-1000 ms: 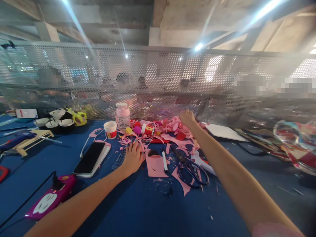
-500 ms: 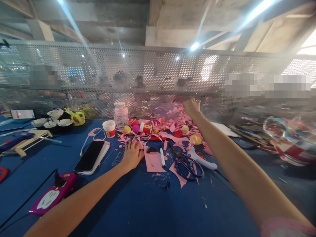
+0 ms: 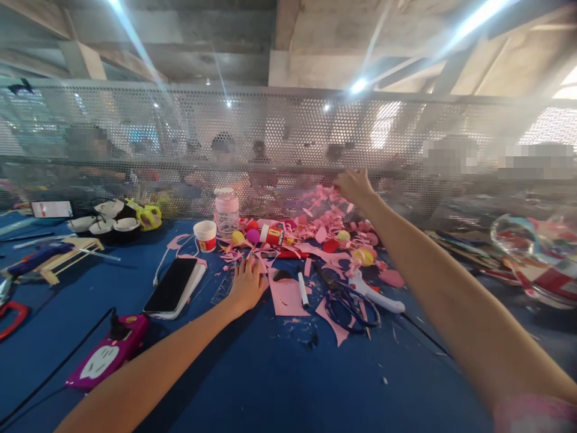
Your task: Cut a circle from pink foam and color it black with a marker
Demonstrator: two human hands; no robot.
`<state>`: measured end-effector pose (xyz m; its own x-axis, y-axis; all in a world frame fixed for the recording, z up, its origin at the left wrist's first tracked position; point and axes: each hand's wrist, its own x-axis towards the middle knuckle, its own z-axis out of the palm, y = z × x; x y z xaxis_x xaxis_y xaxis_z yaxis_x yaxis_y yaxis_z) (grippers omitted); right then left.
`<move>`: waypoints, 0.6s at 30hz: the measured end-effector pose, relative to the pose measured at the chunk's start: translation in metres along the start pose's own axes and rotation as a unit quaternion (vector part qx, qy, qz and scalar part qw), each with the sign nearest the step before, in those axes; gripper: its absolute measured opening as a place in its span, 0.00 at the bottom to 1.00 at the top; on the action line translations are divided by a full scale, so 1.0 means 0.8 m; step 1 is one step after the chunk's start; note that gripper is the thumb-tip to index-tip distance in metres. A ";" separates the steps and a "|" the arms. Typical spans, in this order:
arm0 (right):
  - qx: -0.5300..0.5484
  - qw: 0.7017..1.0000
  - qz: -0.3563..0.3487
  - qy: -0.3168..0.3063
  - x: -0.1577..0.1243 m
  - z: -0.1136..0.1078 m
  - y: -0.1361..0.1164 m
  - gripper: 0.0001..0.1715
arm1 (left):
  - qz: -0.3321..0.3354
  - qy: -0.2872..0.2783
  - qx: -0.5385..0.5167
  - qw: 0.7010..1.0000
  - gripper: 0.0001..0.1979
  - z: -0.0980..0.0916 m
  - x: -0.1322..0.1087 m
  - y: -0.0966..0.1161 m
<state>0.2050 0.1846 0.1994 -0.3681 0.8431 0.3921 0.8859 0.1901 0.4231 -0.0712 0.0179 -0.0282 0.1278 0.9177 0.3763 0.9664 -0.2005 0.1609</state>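
Note:
My left hand (image 3: 247, 284) lies flat on the blue table, fingers spread, at the near edge of the scraps and beside a cut pink sheet (image 3: 285, 304). At the far side of the heap, my right hand (image 3: 356, 185) is raised with its fingers curled in. Pink paper pieces (image 3: 325, 193) hang at its fingertips, above a pile of pink scraps (image 3: 336, 228); the exact grip is hidden. A black-and-white marker (image 3: 303, 288) rests on the sheet. To its right are dark-handled scissors (image 3: 345, 304) and a white corded tool (image 3: 376, 297), perhaps a glue gun.
A paper cup (image 3: 205, 236) and a clear jar (image 3: 226, 213) stand left of the pile. Nearer are a phone (image 3: 171, 285) and a purple power strip (image 3: 108, 355). A perforated metal screen (image 3: 279, 120) closes the back. Clear plastic containers (image 3: 536, 252) sit at right.
The view has shifted slightly, so the table things appear a little farther right. My right hand is a bit higher with the pink pieces beneath it. My left hand stays flat.

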 end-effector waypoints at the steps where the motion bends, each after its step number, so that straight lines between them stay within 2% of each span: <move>1: 0.007 1.000 0.014 -0.005 -0.001 0.001 0.002 0.15 | 0.001 -0.001 0.000 1.000 0.22 0.000 0.000 0.000; 5: 0.043 0.995 0.088 -0.034 -0.007 0.014 0.006 0.17 | 0.002 0.000 -0.003 1.000 0.21 -0.003 0.000 0.001; 11: 0.123 0.972 0.185 -0.077 -0.024 0.047 0.013 0.16 | 0.000 0.000 -0.006 1.000 0.21 -0.006 0.000 0.003; 14: 0.184 0.960 0.194 -0.079 -0.029 0.058 0.016 0.13 | 0.002 0.001 -0.004 1.000 0.22 -0.005 -0.001 0.002; 18: 0.277 0.944 0.172 -0.057 -0.035 0.068 0.009 0.14 | 0.005 0.003 0.001 1.000 0.21 -0.004 -0.001 0.001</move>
<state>0.2374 0.1896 0.1467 -0.0278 0.9456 0.3243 0.9705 0.1032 -0.2180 -0.0715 0.0163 -0.0257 0.1364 0.9133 0.3837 0.9653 -0.2096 0.1557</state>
